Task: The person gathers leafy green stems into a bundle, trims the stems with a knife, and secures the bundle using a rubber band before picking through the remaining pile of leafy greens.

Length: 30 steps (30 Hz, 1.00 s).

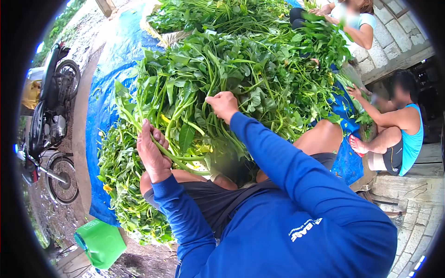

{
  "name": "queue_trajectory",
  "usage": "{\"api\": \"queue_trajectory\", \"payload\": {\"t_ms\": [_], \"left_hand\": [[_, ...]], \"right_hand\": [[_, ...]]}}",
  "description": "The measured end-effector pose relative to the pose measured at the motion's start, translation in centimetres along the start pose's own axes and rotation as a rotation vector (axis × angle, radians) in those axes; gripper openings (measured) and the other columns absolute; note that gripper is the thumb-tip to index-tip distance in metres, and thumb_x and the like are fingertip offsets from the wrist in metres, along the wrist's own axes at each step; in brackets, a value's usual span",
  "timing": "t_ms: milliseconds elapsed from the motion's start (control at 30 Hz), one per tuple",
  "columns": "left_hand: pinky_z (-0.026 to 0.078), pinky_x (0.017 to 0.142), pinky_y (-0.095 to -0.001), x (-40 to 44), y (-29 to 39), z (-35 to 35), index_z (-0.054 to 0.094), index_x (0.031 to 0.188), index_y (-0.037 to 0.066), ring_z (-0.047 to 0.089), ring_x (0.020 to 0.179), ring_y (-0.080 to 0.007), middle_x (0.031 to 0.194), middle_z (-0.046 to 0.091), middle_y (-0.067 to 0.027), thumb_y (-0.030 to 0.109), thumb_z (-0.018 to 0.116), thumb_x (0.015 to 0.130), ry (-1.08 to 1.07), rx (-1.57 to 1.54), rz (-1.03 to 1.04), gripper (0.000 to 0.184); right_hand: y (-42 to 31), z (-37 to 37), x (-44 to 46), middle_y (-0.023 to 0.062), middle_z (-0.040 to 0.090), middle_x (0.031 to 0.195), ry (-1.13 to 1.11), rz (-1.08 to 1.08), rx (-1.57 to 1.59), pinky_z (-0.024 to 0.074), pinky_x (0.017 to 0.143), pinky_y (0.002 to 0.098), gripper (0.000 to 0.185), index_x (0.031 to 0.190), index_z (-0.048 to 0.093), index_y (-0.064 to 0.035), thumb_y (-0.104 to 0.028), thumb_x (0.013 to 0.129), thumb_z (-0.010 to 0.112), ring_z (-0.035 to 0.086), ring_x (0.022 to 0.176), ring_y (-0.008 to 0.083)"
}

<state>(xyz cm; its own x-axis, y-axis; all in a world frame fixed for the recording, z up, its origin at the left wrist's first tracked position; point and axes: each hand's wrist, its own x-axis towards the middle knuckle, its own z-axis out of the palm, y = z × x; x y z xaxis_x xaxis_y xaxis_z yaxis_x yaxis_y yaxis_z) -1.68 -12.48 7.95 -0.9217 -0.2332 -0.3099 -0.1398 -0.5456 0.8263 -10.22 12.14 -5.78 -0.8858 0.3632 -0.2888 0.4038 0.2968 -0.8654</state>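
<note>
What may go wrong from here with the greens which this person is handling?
The stems in the left hand lie against the dense, tangled heap of greens, so pulling might snap them or drag others along. A yellow leaf lies close by, so it could get mixed in.

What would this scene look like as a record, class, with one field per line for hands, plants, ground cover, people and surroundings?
Left hand: the hand holds long green stems
Right hand: the hand is curled at the pile; whether it grips a stem is unclear
Plants: large pile of leafy greens
Ground cover: blue tarp, partly under the greens
Other people: two at the right, a person in a light top and a person in a blue sleeveless top
Surroundings: motorcycle and green container, both at the left
</note>
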Motion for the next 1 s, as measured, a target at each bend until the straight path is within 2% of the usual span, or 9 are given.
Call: {"api": "queue_trajectory", "payload": {"t_ms": [33,167,267,300,333,400,600,733,1000], "left_hand": [[0.031,0.044,-0.0216,0.0,-0.1,-0.1,0.056,0.095,0.015,0.041,0.055,-0.0054,0.071,0.048,0.0039,0.036,0.069,0.109,-0.014,0.005,-0.001,0.029],[0.03,0.043,-0.0218,-0.1,-0.4,-0.5,0.057,0.095,0.015,0.042,0.053,-0.0053,0.07,0.049,0.0037,0.035,0.07,0.109,0.004,0.026,0.017,0.028],[0.03,0.043,-0.0211,-0.6,-0.1,-0.3,0.057,0.09,0.016,0.041,0.049,-0.0045,0.067,0.052,0.004,0.032,0.07,0.109,0.001,-0.02,0.028,0.028],[0.03,0.043,-0.0206,-0.9,0.0,-0.1,0.057,0.092,0.016,0.041,0.049,-0.0043,0.068,0.053,0.0041,0.031,0.07,0.109,-0.008,-0.016,0.024,0.027],[0.03,0.043,-0.0206,-0.9,-0.1,0.0,0.057,0.092,0.016,0.042,0.05,-0.0043,0.068,0.052,0.0042,0.032,0.07,0.109,-0.02,-0.017,0.019,0.027],[0.031,0.044,-0.0205,-0.9,-0.4,-0.1,0.057,0.093,0.016,0.042,0.05,-0.0044,0.068,0.052,0.0043,0.033,0.07,0.109,-0.039,-0.016,0.016,0.027],[0.03,0.046,-0.0224,-2.8,-0.4,2.0,0.055,0.093,0.016,0.04,0.053,-0.0048,0.068,0.048,0.0051,0.037,0.067,0.11,-0.098,0.053,-0.006,0.03],[0.03,0.047,-0.0223,-5.0,-1.3,3.6,0.058,0.096,0.015,0.04,0.053,-0.004,0.069,0.051,0.0046,0.038,0.064,0.112,-0.193,0.079,0.032,0.028],[0.031,0.05,-0.0205,-7.8,-3.7,5.5,0.061,0.097,0.016,0.042,0.057,-0.0025,0.073,0.053,0.0055,0.034,0.065,0.112,-0.218,0.118,0.088,0.023]], "right_hand": [[-0.6,0.1,-0.1,0.0227,0.08,0.095,0.053,-0.006,-0.111,0.06,0.093,0.0446,0.043,0.094,0.082,-0.0022,-0.043,0.08,0.084,0.077,0.095,0.041],[-1.7,-1.0,-0.6,0.024,0.079,0.101,0.034,-0.154,-0.108,0.0601,0.092,0.0447,0.037,0.093,0.078,-0.001,-0.036,0.083,0.08,0.077,0.093,0.0411],[-3.8,-3.9,-2.0,0.0112,0.077,0.09,-0.054,0.026,0.299,0.0596,0.064,0.038,0.021,0.103,0.069,-0.0037,-0.024,0.096,0.07,0.074,0.074,0.0243],[-4.8,-5.8,-2.4,0.0033,0.076,0.092,-0.133,0.084,0.3,0.0504,0.053,0.0266,0.018,0.11,0.065,-0.0101,-0.024,0.1,0.07,0.07,0.072,0.0113],[-5.4,-7.4,-2.6,0.0016,0.076,0.091,-0.189,0.129,0.409,0.0496,0.053,0.0254,0.013,0.109,0.067,-0.0116,-0.021,0.101,0.071,0.069,0.072,0.0098],[-6.7,-11.0,-3.1,0.0005,0.076,0.092,-0.365,0.121,0.61,0.0511,0.056,0.0256,0.012,0.112,0.068,-0.013,-0.02,0.103,0.072,0.069,0.074,0.0075],[-9.8,-18.6,-8.0,-0.0017,0.072,0.095,-0.433,-0.08,0.649,0.0452,0.057,0.0203,0.028,0.128,0.068,-0.0074,-0.018,0.103,0.074,0.058,0.068,0.0029],[-8.6,-19.9,-11.5,0.0027,0.074,0.1,-0.36,-0.181,0.643,0.0466,0.063,0.0195,0.043,0.142,0.067,-0.0008,-0.011,0.101,0.077,0.062,0.076,0.0039],[-5.8,-18.6,-14.7,0.0015,0.072,0.101,-0.157,-0.492,0.415,0.0575,0.079,0.0238,0.047,0.143,0.068,-0.0005,-0.001,0.097,0.08,0.066,0.087,0.0066]]}}
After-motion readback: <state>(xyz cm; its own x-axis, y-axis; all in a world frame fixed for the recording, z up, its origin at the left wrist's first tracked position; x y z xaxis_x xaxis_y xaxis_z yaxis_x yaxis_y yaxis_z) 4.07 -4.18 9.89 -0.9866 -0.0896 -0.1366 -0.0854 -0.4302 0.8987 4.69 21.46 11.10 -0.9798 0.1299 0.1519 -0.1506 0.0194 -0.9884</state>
